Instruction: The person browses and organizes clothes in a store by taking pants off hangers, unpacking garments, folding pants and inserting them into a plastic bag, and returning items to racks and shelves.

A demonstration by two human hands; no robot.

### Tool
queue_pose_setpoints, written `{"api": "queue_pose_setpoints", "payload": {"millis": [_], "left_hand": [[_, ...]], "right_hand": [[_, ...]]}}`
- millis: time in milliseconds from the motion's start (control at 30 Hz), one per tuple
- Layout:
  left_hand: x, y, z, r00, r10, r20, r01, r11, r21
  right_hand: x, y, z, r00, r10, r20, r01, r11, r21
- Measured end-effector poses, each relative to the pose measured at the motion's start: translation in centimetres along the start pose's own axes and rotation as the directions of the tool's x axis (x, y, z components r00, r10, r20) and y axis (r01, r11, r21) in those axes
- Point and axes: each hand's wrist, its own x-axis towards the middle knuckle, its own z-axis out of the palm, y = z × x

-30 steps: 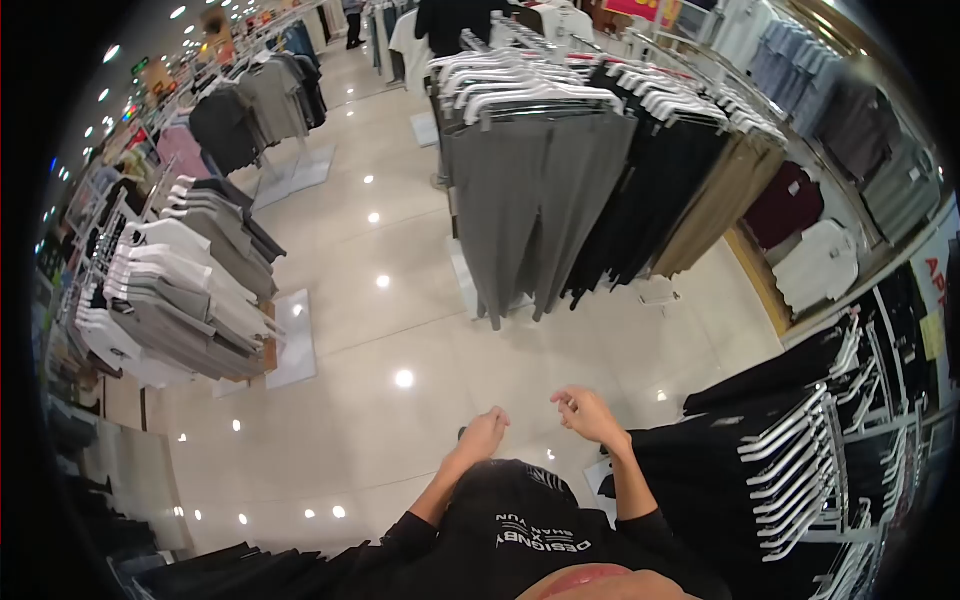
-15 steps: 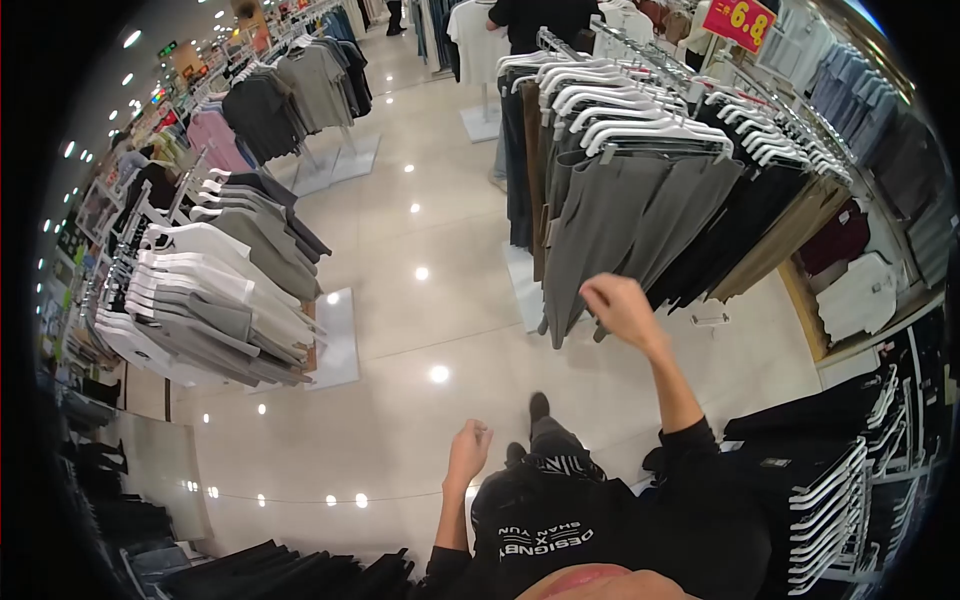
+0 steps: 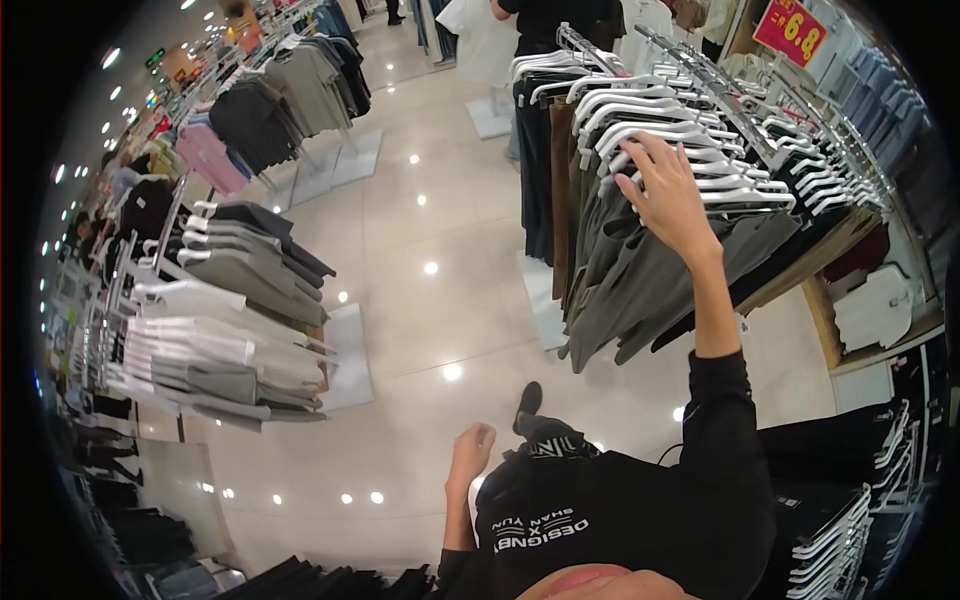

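My right hand (image 3: pixel 665 195) reaches over the rack of trousers, its fingers spread and laid against the white hangers (image 3: pixel 625 130). Grey trousers (image 3: pixel 620 270) hang from these hangers and slant to one side beneath my wrist. Whether a fingertip hooks a hanger, I cannot tell. Down by my side, over the pale floor, my left hand (image 3: pixel 470 450) is loosely curled and touches nothing; no object shows in it.
To the left, a rack of grey and white tops (image 3: pixel 230 340) stands on a white base. Dark garments on white hangers (image 3: pixel 835 540) are at lower right. A person in black (image 3: pixel 565 22) stands behind the trouser rack. A red price sign (image 3: pixel 790 32) hangs above.
My right hand has risen from the lower part of the grey trousers to the hangers, its fingers opening out. Several hangers and trousers have shifted and tilted. My left hand stays low.
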Motion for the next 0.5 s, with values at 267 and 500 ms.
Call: {"api": "queue_pose_setpoints", "payload": {"millis": [267, 500], "left_hand": [[17.0, 7.4, -4.9, 0.977, 0.154, 0.147, -0.170, 0.980, 0.104], [28.8, 27.5, -6.8, 0.826, 0.543, 0.151, -0.544, 0.838, -0.038]], "right_hand": [[-0.9, 3.0, -4.7, 0.981, -0.013, 0.195, -0.041, 0.962, 0.271], [-1.0, 3.2, -6.1, 0.960, 0.056, 0.275, -0.134, 0.953, 0.273]]}}
